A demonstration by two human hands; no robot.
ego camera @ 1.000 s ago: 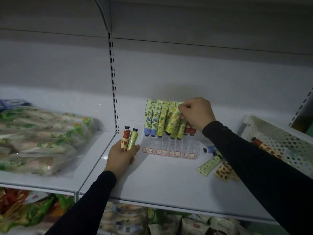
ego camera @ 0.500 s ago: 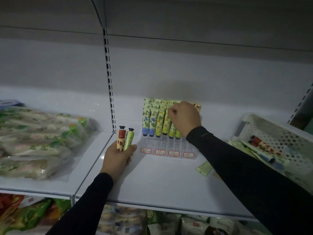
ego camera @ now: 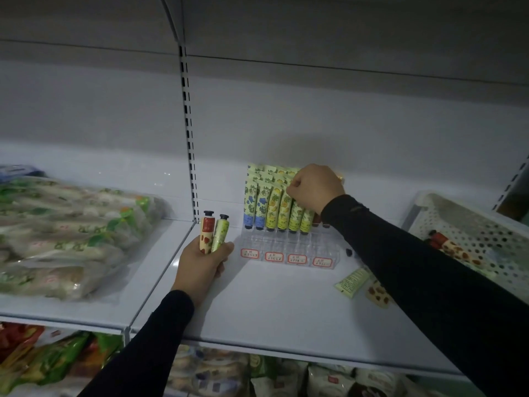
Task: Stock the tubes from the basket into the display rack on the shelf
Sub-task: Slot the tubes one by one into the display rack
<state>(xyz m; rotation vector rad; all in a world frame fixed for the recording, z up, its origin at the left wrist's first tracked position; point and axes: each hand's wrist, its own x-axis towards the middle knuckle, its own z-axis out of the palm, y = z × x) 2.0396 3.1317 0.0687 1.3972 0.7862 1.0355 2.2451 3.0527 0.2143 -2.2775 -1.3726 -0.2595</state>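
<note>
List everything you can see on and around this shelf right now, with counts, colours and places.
Display rack: one, clear plastic, four red-edged labels in front, mid shelf.
Tubes in rack: front row shows two blue-green, two yellow, two green; more behind, count unclear.
Held tubes: two, one red-cream, one pale green, caps up, left of the rack.
Loose tubes: at least two, pale green and brown-spotted, lying on the shelf right of the rack.
Basket: one, white, perforated, far right, spotted tubes inside.
Bagged goods: clear bags, green-white, left shelf.
Shelf: white.
Left hand: holds the two tubes.
Right hand: curled at the rack's tubes.
</note>
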